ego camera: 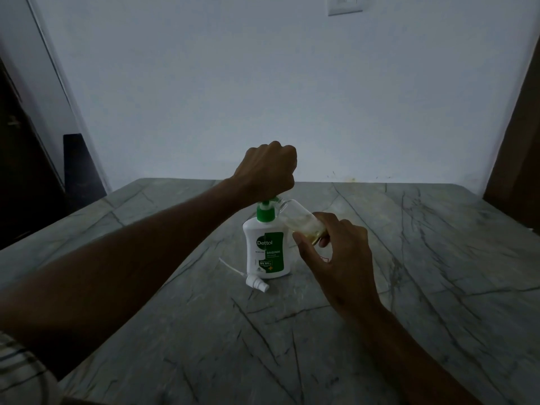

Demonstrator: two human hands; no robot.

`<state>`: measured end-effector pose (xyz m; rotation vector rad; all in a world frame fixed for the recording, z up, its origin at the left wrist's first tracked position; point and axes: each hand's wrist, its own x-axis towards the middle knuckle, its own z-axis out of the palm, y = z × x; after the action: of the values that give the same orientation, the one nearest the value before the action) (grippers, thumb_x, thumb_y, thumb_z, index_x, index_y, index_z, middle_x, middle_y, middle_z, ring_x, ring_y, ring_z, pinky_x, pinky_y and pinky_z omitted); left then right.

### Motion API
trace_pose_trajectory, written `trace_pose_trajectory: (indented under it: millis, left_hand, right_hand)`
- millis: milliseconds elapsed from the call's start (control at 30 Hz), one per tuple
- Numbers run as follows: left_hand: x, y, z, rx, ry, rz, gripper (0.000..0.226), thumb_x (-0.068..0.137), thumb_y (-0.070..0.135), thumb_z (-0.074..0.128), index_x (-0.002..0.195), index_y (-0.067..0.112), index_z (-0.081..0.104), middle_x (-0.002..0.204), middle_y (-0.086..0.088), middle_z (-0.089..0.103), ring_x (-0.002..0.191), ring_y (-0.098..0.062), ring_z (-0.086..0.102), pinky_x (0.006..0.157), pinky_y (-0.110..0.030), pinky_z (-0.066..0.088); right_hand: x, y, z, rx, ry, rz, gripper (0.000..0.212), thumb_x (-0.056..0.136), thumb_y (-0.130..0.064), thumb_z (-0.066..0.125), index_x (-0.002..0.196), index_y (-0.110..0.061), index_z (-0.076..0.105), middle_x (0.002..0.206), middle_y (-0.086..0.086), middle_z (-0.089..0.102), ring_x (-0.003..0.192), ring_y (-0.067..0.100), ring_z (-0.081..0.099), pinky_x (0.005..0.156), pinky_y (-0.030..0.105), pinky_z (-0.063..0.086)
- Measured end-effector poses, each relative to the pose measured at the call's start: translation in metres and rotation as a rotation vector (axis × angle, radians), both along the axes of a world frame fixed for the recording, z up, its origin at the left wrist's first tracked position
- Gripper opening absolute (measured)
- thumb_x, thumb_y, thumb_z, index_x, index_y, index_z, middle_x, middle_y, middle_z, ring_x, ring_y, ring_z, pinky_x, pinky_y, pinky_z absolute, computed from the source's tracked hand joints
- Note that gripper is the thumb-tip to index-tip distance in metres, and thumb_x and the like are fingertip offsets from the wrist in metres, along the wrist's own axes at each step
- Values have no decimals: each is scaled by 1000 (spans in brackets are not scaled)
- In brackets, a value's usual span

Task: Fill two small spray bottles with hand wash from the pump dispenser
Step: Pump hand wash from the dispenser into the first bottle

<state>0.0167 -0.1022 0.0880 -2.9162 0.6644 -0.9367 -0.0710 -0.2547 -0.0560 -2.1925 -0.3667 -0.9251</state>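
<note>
Grey stone table [409, 287] with dark crack lines, plain pale wall [263, 83] behind it, white switch plate [345, 5] high on the wall, dark door [17, 171] at the left, brown wood panel [517, 156] at the right

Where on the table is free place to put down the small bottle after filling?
Bare marble lies right of the right hand, toward the table edge, and across the near part below both arms. It is crowded at the pump dispenser: the spray cap lies by its base, the left hand presses the pump, and the small bottle is at the spout.
</note>
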Motion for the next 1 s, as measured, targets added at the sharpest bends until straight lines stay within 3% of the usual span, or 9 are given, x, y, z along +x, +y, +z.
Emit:
trace_pose_trajectory:
  millis: [1000]
  left_hand:
    - [0, -1, 6, 11, -3, -33, 38, 75, -2, 51, 56, 21, 29, 57, 2, 31, 51, -19, 30, 54, -29, 26]
  right_hand:
    - [-1, -2, 1, 12, -18, 18, 49, 90, -72, 44, 119, -34, 53, 90, -15, 52, 89, 10, 48, 76, 17, 32]
